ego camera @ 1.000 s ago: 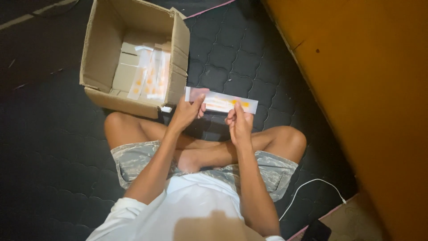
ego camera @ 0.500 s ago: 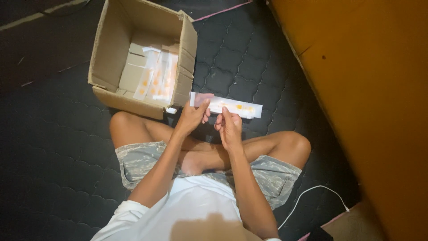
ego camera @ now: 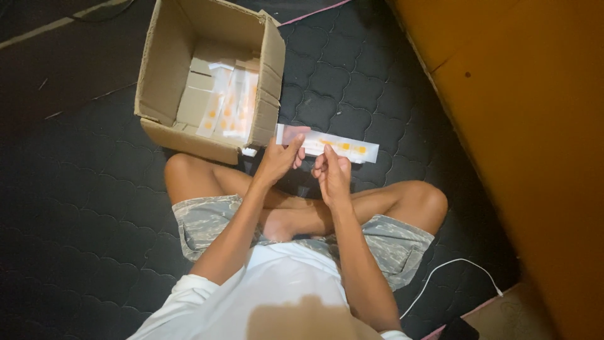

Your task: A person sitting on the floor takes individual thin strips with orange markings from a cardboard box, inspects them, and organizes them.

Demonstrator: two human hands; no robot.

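Viewpoint: seen from above, looking down at a person who sat cross-legged on a dark quilted mattress [ego camera: 352, 82].
Held item: a long, narrow white carton [ego camera: 336, 146] with orange dots was held level in front of the knees, just beside the open box's near corner.
Left hand: the left hand [ego camera: 279, 158] gripped the carton's left end, fingers [ego camera: 294, 142] curled over its top edge and pinching it.
Right hand: the right hand [ego camera: 333, 176] sat just below the carton's middle, fingers drawn together and pointing up at its underside; whether they touched it could not be told.
Cardboard box: an open brown cardboard box [ego camera: 165, 69] stood on the mattress ahead and to the left, flaps up.
Box contents: similar white cartons [ego camera: 228, 104] with orange marks lay in rows inside it.
Clothing: the person wore a white shirt [ego camera: 277, 296] and camouflage shorts [ego camera: 396, 242].
Surroundings: an orange wall [ego camera: 522, 126] ran along the right side, and a white cable [ego camera: 453, 267] trailed over the mattress near the right knee.
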